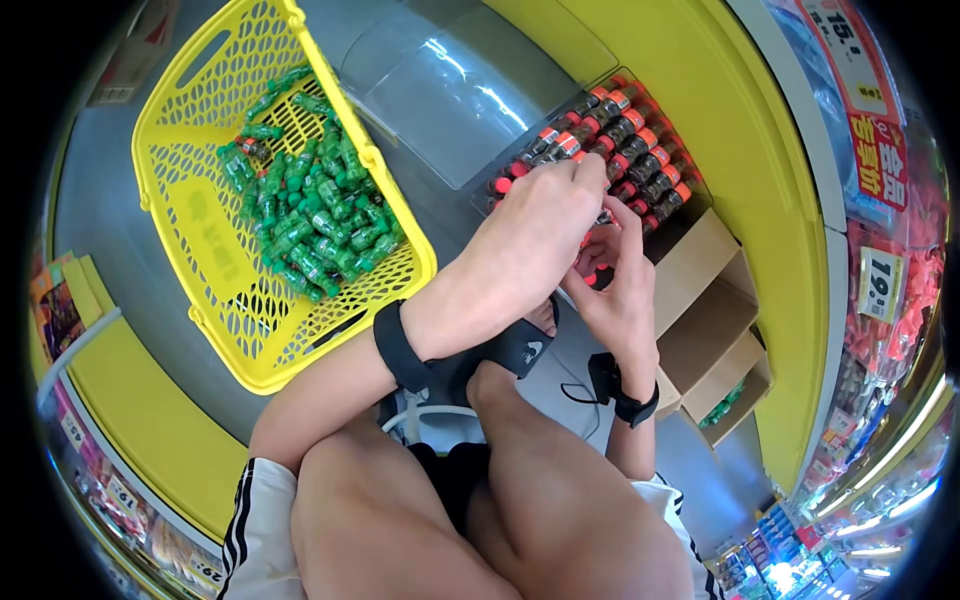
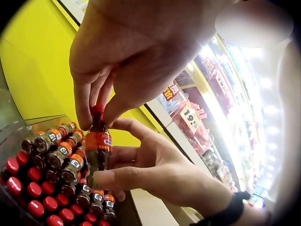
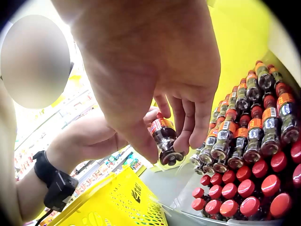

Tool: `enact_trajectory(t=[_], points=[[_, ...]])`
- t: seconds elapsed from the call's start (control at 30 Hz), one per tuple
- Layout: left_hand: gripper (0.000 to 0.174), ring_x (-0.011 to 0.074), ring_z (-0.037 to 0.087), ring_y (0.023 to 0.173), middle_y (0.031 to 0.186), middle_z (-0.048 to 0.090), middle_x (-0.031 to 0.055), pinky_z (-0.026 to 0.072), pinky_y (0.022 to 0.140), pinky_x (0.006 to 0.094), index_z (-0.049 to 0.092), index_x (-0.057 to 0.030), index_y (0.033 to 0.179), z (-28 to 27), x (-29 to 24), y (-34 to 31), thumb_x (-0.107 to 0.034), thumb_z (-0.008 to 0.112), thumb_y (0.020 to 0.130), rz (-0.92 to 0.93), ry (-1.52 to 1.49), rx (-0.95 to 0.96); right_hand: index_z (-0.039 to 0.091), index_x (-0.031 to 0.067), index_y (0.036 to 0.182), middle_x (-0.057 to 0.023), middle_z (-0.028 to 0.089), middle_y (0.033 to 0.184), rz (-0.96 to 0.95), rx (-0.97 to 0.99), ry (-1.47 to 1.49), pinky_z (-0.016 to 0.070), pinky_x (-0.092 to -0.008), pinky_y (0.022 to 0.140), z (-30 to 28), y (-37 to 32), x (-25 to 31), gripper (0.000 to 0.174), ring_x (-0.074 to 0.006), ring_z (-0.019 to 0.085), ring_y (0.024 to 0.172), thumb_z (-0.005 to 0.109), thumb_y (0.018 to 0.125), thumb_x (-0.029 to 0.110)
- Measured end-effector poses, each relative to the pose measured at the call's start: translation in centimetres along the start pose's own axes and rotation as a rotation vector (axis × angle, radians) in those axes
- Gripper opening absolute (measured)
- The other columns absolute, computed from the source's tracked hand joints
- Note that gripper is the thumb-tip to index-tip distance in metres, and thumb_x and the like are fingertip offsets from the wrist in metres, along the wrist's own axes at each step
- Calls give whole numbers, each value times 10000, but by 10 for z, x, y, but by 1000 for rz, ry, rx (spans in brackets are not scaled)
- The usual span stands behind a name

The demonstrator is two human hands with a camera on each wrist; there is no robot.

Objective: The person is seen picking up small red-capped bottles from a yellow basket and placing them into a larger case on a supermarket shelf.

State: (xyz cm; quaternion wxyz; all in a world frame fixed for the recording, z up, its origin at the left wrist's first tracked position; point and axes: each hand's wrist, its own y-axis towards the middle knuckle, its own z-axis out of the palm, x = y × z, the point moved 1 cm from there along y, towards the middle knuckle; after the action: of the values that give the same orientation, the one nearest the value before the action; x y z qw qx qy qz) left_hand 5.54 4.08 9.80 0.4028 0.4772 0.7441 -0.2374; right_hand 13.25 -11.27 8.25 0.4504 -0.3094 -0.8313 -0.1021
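Small dark cola bottle [image 2: 98,141] with a red cap and red label is held between both hands, over a clear bin of similar bottles. My left hand [image 1: 555,205] pinches it at the cap from above. Lower down, my right hand [image 1: 622,290] holds the bottle's body near its base with thumb and fingers. In the right wrist view the cola bottle [image 3: 164,139] tilts, its base toward the camera. Several stacked cola bottles [image 1: 640,150] fill the clear bin, some lying down with orange-red labels, others showing red caps.
A yellow basket [image 1: 425,255] on the left contains many small green bottles [image 1: 315,205] and a dark one. Open cardboard boxes [image 1: 700,330] stand to the right, one with green bottles inside. A clear lid [image 1: 420,110] lies beyond. Shelves with price tags [image 1: 880,285] line the right.
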Motion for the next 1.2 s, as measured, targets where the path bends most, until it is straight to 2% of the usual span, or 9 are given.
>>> enact_trajectory(t=[0.07, 0.27, 0.37, 0.5, 0.57, 0.87, 0.9, 0.97, 1.2], points=[[264, 488, 701, 955, 991, 704, 285, 581, 802, 526, 568, 35, 1176, 8, -7, 4, -24, 682, 946, 13, -13, 31, 467, 54, 1498, -100, 681, 910, 25, -39, 21, 570, -337, 704, -3, -3, -6, 784, -189, 659, 753, 818, 800, -10], [620, 482, 641, 1174, 1274, 598, 321, 600, 901, 494, 505, 75, 1409, 43, -24, 6, 33, 708, 824, 66, 114, 124, 460, 59, 1496, -139, 722, 931, 219, -199, 109, 575, -343, 722, -2, -4, -29, 721, -214, 708, 780, 763, 846, -14], [686, 401, 680, 1117, 1226, 589, 306, 662, 849, 374, 479, 132, 1472, 60, -23, 7, 12, 722, 841, 101, 351, 156, 487, 56, 1475, -138, 737, 921, 280, -270, 91, 579, -338, 731, -4, -4, -37, 670, -215, 724, 775, 766, 867, 21], [652, 396, 670, 1119, 1228, 588, 302, 658, 858, 380, 495, 172, 1427, 84, -9, 8, 16, 719, 835, 101, 324, 217, 529, 51, 1435, -151, 754, 959, 299, -273, 74, 584, -338, 744, -1, 2, -51, 598, -223, 745, 793, 760, 884, 32], [608, 387, 651, 1138, 1234, 590, 286, 652, 876, 380, 527, 194, 1365, 94, 0, 7, 17, 726, 818, 197, 337, 102, 557, 49, 1405, -163, 768, 997, 334, -306, 105, 593, -342, 760, 2, 3, -58, 529, -234, 764, 818, 741, 910, 36], [422, 382, 613, 1137, 1184, 606, 252, 646, 875, 372, 647, 168, 1183, 91, 1, 16, 49, 702, 782, 216, 358, 95, 558, 62, 1440, -170, 763, 1074, 246, -314, 60, 623, -353, 779, 8, 3, -70, 567, -239, 788, 896, 705, 900, -33], [422, 382, 613, 1137, 1184, 606, 252, 646, 875, 372, 647, 168, 1183, 87, 0, 16, 49, 702, 782, 218, 358, 95, 558, 62, 1440, -170, 763, 1074, 246, -315, 60, 623, -353, 779, 8, 2, -72, 567, -239, 788, 896, 705, 900, -33], [597, 447, 554, 1268, 1415, 536, 291, 608, 987, 447, 550, 171, 1355, 81, -3, 15, 111, 675, 775, 121, 262, 237, 562, 65, 1452, -171, 757, 1090, 273, -273, 178, 632, -358, 787, 6, 4, -75, 594, -238, 787, 895, 704, 886, -46], [624, 412, 566, 1258, 1415, 530, 269, 630, 943, 431, 540, 165, 1366, 76, 3, 2, 140, 664, 754, 187, 318, 213, 586, 70, 1446, -122, 737, 1029, 250, -285, 13, 609, -334, 763, 3, 12, -73, 627, -200, 712, 803, 738, 850, -50]])
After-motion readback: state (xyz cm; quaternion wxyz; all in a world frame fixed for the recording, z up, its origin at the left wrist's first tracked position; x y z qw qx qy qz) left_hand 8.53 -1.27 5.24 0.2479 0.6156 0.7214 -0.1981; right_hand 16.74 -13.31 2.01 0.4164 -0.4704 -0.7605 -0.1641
